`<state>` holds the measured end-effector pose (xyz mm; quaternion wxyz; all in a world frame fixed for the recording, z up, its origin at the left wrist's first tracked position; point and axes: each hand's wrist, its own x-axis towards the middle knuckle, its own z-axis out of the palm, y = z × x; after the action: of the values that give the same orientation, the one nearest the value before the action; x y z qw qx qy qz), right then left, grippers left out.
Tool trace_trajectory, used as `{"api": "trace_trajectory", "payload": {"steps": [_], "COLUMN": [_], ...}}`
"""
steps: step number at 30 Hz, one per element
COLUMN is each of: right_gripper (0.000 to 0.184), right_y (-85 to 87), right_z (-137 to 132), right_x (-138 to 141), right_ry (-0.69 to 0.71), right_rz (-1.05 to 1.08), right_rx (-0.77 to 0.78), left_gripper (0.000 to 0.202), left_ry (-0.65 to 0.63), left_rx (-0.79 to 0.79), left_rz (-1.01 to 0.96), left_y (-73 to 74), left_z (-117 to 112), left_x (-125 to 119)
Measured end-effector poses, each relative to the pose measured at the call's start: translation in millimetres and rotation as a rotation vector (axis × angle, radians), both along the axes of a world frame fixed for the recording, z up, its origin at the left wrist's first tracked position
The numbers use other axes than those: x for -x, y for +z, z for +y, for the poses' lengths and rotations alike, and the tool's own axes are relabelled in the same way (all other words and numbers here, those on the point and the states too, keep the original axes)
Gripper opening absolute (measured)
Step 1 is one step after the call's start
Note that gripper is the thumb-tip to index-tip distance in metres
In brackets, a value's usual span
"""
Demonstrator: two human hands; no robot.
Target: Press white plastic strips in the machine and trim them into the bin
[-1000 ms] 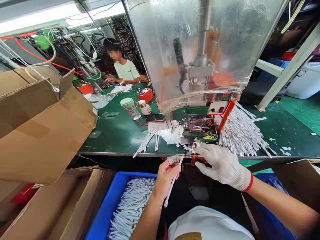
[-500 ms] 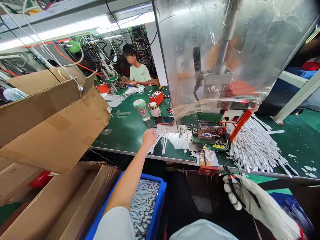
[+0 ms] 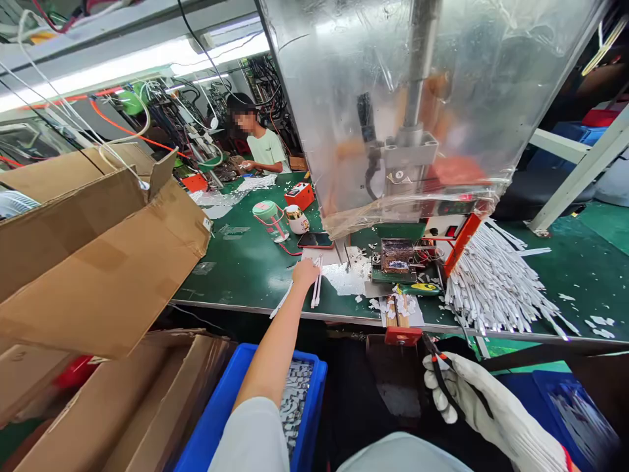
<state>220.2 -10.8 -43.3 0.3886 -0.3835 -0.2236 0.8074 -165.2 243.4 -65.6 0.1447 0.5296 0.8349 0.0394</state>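
My bare left hand (image 3: pixel 305 271) reaches over the green bench with its fingers closed at the upper ends of a few thin white strips (image 3: pixel 317 285); the fingertips are partly hidden. Another white strip (image 3: pixel 281 300) lies slanted to the left of my wrist. Low on the right, off the bench's front edge, my right hand (image 3: pixel 464 387) wears a white knit glove and is closed around a pair of pliers (image 3: pixel 441 370) with dark handles and orange-red marks. The pliers' jaws point up and left, beside a red block (image 3: pixel 403 336) at the bench edge.
A press with a clear plastic shield (image 3: pixel 363 131) stands ahead, its metal fixture (image 3: pixel 396 255) below. White strips (image 3: pixel 491 282) are heaped right. A phone (image 3: pixel 316 240), jar (image 3: pixel 271 221) and cardboard box (image 3: pixel 113 262) lie left. A blue bin (image 3: pixel 319 387) sits below; a co-worker (image 3: pixel 265 147) sits beyond.
My left hand has moved slightly right along the bench, and a strip now shows left of my wrist. The view has shifted a little; my right hand still holds the pliers.
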Motion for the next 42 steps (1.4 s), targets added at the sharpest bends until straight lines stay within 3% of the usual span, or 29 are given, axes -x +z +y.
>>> {"api": "trace_trajectory", "payload": {"steps": [8, 14, 16, 18, 21, 24, 27, 34, 42], "right_gripper": [0.039, 0.054, 0.051, 0.045, 0.045, 0.045, 0.039, 0.039, 0.043], "right_y": [6.1, -0.2, 10.6, 29.1, 59.1, 79.0, 88.3, 90.8, 88.6], "right_z": [-7.5, -7.6, 0.2, 9.9, 26.6, 44.6, 59.3, 64.6, 60.5], "right_x": [7.1, -0.2, -6.4, -10.6, -5.8, 13.7, 35.4, 47.7, 41.5], "right_ry": [0.030, 0.123, 0.210, 0.259, 0.198, 0.084, 0.091, 0.251, 0.304], "right_rz": [0.054, 0.034, -0.195, -0.598, -1.168, -1.479, -1.644, -1.742, -1.694], "right_rx": [-0.030, -0.202, -0.352, -0.568, -0.950, -1.309, -1.514, -1.574, -1.575], "left_gripper": [0.030, 0.031, 0.041, 0.048, 0.049, 0.046, 0.045, 0.035, 0.031], "left_ry": [0.099, 0.101, 0.068, 0.027, 0.013, 0.074, 0.105, 0.183, 0.166], "left_rx": [-0.051, -0.289, -0.363, -0.395, -0.385, -0.335, -0.240, -0.004, 0.086], "left_rz": [-0.198, -0.629, -0.793, -0.926, -1.276, -1.713, -2.008, -2.358, -2.405], "left_y": [4.9, 31.9, 44.8, 55.7, 65.0, 65.8, 62.4, 53.7, 45.4], "left_z": [3.6, -24.6, -46.3, -75.2, -126.7, -174.0, -206.5, -236.1, -240.4], "left_x": [-2.1, -5.3, -11.5, -22.2, -46.9, -77.2, -104.2, -130.1, -131.9]}}
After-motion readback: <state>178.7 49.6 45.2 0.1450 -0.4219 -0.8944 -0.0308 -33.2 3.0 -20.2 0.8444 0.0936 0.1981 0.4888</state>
